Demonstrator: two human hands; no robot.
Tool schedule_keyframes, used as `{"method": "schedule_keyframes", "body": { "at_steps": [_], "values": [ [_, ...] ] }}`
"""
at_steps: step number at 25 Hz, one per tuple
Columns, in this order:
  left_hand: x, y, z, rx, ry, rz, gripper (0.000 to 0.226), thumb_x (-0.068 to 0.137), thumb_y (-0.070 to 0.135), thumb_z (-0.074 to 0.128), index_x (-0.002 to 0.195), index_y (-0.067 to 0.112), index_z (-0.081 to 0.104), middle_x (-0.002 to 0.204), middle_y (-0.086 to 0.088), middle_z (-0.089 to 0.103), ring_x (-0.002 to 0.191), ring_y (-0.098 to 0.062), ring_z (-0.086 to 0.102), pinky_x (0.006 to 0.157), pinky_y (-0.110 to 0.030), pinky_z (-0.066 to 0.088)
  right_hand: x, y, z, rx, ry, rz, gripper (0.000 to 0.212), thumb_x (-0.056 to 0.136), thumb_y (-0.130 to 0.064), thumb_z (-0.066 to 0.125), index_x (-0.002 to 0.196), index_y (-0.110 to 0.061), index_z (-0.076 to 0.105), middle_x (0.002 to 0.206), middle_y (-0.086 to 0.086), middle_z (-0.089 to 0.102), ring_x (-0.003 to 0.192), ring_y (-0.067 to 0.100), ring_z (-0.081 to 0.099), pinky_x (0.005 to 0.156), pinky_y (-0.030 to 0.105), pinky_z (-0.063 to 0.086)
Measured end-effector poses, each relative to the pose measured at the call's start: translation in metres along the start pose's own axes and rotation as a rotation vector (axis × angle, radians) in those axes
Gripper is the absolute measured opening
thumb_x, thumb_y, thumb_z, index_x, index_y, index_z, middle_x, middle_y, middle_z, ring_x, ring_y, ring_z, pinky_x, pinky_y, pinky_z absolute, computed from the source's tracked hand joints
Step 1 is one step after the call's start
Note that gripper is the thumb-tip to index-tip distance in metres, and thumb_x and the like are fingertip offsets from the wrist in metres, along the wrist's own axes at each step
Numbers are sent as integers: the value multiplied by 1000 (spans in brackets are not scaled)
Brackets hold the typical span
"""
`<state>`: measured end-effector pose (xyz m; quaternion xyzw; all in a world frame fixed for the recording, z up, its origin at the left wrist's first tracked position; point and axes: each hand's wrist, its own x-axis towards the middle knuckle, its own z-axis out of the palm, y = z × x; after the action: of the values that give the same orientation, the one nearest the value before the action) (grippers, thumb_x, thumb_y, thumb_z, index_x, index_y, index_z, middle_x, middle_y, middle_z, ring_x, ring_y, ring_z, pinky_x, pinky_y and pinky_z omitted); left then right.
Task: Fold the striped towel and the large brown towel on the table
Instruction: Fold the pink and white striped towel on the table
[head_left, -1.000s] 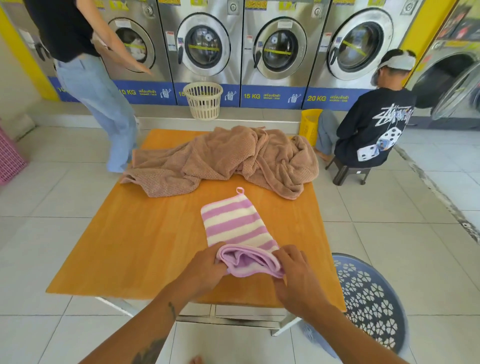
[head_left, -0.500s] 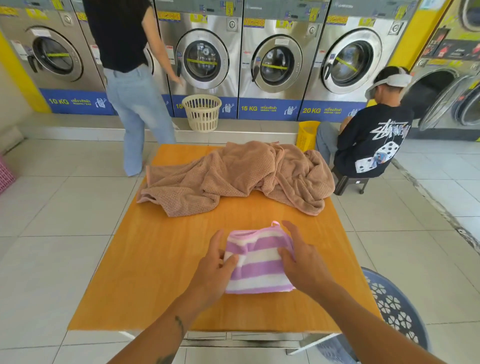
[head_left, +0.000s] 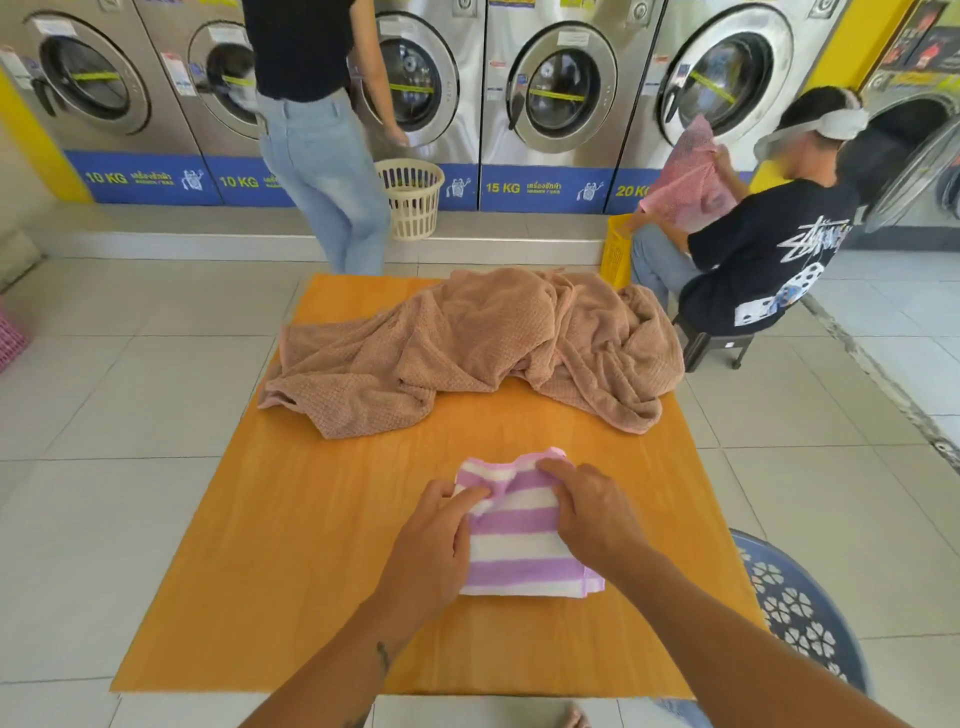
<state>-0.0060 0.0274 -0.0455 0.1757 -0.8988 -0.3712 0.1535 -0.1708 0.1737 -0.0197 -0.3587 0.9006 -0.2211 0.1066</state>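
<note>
Fingers of the left hand press flat on the far left corner of the striped towel, with the thumb pinching a small raised ridge of cloth against them. Fingertips of the right hand lie extended on the far right corner, loosely spread and pressing down rather than closed around anything. Both hands sit at the far edge of the towel, probably to square its corners and flatten the layers so the fold holds.

Head view: the striped towel lies on the table near the front edge, slightly right of centre, folded into a compact rectangle. Its near edge shows stacked layers; its far edge is still puckered between the two hands. The brown towel lies unfolded in a loose heap across the far edge of the table, with one flap hanging over the far left side. It is well apart from the striped towel, which leaves bare table between them for working.

Judgement: the striped towel is nearly finished; the brown towel is not yet started. A dark basket stands on the floor beside the front right corner of the table.
</note>
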Motion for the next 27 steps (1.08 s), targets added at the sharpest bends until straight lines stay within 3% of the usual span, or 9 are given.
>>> {"method": "schedule_keyframes", "body": {
  "at_steps": [4, 6, 8, 10, 13, 16, 21, 24, 27],
  "values": [
    [18, -2, 19, 102, 20, -207, 44, 100, 10, 43, 139, 28, 53, 118, 11, 44, 82, -7, 53, 69, -21, 43, 14, 22, 9, -162, -105, -24, 39, 100, -29, 34, 134, -32, 53, 120, 5, 55, 98, 32, 61, 82, 39, 47],
    [21, -2, 31, 171, -16, -328, 50, 99, 12, 43, 147, 27, 45, 130, 6, 42, 94, -12, 57, 71, -25, 46, 11, 34, 16, -303, -130, -109, 48, 94, -39, 27, 134, -33, 51, 124, 5, 55, 99, 32, 60, 83, 41, 44],
    [25, 0, 39, 239, -36, -411, 57, 96, 16, 43, 151, 27, 37, 135, 3, 38, 96, -17, 58, 70, -29, 48, 10, 46, 21, -347, -133, -137, 54, 86, -49, 32, 134, -34, 52, 124, 6, 54, 100, 33, 54, 81, 44, 44],
    [29, -1, 44, 304, -39, -439, 59, 94, 20, 44, 152, 26, 36, 131, -1, 39, 96, -21, 55, 71, -34, 50, 13, 53, 24, -341, -165, -121, 58, 85, -55, 36, 140, -39, 46, 131, 5, 46, 111, 32, 46, 87, 46, 42],
    [27, -4, 45, 368, -24, -457, 58, 95, 27, 40, 153, 28, 35, 124, -2, 40, 101, -22, 47, 74, -37, 52, 15, 58, 24, -349, -204, -81, 62, 87, -58, 28, 147, -45, 33, 142, 2, 36, 125, 30, 36, 98, 47, 37],
    [26, -2, 44, 343, -12, -487, 57, 97, 24, 42, 153, 31, 34, 125, 1, 40, 103, -20, 44, 78, -35, 51, 15, 50, 18, -355, -214, -46, 56, 94, -53, 28, 150, -46, 25, 143, 2, 32, 124, 29, 36, 99, 45, 38],
    [24, 2, 32, 107, 106, -534, 53, 96, 24, 45, 147, 37, 43, 122, 7, 41, 100, -20, 49, 84, -36, 50, -1, 30, 0, 82, -298, 76, 65, 93, -38, 45, 149, -48, 12, 124, 1, 33, 109, 31, 49, 90, 41, 45],
    [9, 4, 29, 105, -3, -469, 63, 95, 31, 49, 154, 41, 26, 131, 4, 36, 108, -21, 46, 91, -37, 49, -36, 23, -1, 201, -310, 138, 78, 91, -40, 51, 149, -54, 1, 116, -3, 35, 102, 25, 49, 81, 32, 39],
    [3, 15, 33, 42, -128, -472, 72, 91, 34, 54, 153, 45, 20, 143, 0, 28, 118, -23, 44, 103, -36, 43, -44, 13, 6, 473, -250, 305, 76, 91, -28, 58, 149, -51, 15, 121, 0, 42, 107, 18, 47, 86, 32, 40]
  ]
}}
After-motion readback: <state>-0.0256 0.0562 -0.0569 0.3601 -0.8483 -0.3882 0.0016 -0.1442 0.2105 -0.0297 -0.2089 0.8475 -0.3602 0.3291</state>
